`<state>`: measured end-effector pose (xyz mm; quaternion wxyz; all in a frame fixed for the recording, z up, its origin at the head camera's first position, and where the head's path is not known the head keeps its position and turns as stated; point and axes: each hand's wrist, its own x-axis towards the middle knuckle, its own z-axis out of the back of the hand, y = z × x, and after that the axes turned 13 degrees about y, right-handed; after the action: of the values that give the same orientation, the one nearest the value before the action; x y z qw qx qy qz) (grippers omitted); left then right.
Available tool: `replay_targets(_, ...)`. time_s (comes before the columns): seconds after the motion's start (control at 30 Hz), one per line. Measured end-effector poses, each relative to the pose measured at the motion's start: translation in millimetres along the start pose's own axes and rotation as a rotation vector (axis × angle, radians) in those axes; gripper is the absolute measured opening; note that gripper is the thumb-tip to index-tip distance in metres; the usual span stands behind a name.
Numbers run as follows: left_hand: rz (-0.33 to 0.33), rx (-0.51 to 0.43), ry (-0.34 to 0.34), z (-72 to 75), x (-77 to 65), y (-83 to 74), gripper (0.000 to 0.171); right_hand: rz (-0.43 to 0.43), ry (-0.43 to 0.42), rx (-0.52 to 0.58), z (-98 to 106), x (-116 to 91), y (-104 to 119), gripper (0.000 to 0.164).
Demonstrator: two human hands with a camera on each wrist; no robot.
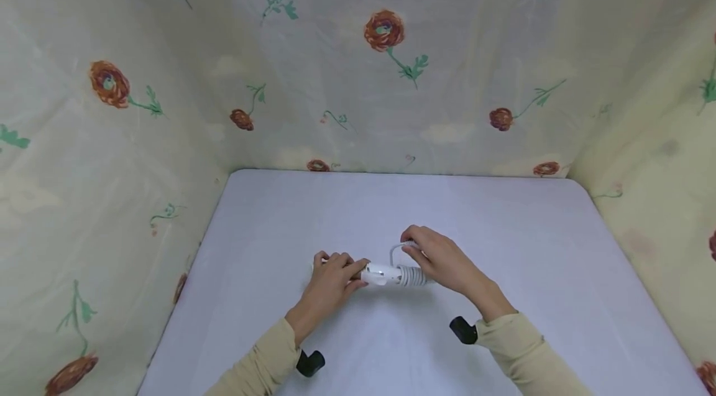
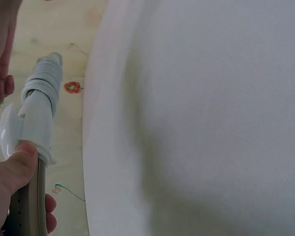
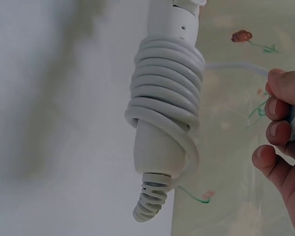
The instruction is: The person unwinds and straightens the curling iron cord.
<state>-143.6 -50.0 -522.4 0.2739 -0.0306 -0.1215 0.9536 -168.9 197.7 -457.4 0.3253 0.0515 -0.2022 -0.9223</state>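
Observation:
A white-handled curling iron is held level over the table, with its pale cord coiled round the handle in several turns. My left hand grips its barrel, thumb against the base of the white part, close to the clamp lever. Off to the far side of the handle, my right hand pinches the free stretch of cord, which runs from the coil up to the fingers. Most of the cord's end is hidden inside the right palm. At the handle's tail, a ribbed strain relief bends sideways.
A white table with rounded corners lies beneath both hands. Flower-printed sheeting rises behind it and along both sides. Black wrist-worn pieces stick out by each cuff.

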Motion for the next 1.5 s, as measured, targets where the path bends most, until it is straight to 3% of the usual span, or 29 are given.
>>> replay_targets(0.43,-0.044,-0.024,0.026,-2.9,-8.9,4.6,0.041,0.059,0.036,0.120,-8.2,9.4,-24.3,0.011)
replay_targets(0.9,-0.110,-0.093,0.045,-4.9,-12.5,19.5,0.041,0.023,0.020,0.257,-30.1,13.9,-54.2,0.010)
replay_targets(1.17,-0.124,-0.116,0.039,-1.0,-11.6,19.0,0.042,-0.004,0.011,0.287,-41.6,9.4,-68.1,0.007)
replay_targets(1.5,-0.127,-0.202,0.046,4.0,-12.1,17.6,0.043,-0.039,0.022,0.401,-54.7,4.5,-73.9,0.012)
